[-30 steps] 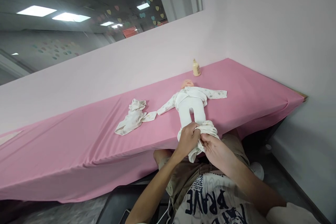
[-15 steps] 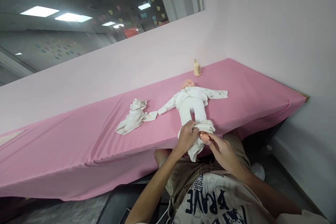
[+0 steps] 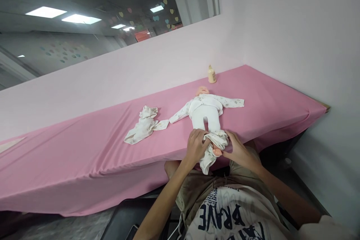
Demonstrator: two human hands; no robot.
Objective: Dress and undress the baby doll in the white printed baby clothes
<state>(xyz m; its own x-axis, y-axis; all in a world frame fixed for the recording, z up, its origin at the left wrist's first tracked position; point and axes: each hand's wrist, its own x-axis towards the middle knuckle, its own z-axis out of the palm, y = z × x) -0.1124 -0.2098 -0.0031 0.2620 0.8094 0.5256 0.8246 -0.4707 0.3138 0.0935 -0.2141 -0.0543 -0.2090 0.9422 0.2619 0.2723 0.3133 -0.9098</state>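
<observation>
A baby doll [image 3: 206, 110] lies on its back on the pink-covered table, its legs toward me. It wears a patterned long-sleeved white top and white leggings. Patterned white baby trousers [image 3: 221, 139] are bunched round its lower legs, with one trouser leg hanging over the table edge. From the left, my left hand [image 3: 196, 146] is closed on the trouser fabric. The doll's bare foot [image 3: 216, 152] pokes out of the bunched cloth. Beside that foot, my right hand [image 3: 239, 152] has thumb and fingers spread, fingertips at the cloth's right side.
A crumpled white baby garment [image 3: 143, 125] lies left of the doll. Behind the doll's head a cream-coloured bottle [image 3: 212, 75] stands near the wall. The pink tablecloth [image 3: 84, 150] drapes over the front edge, close to my lap. A wall [image 3: 323, 37] bounds the right end.
My right hand has moved off the doll's foot to the right side of the bunched trousers, its fingers spreading. My left hand keeps hold of the cloth, shifted slightly left.
</observation>
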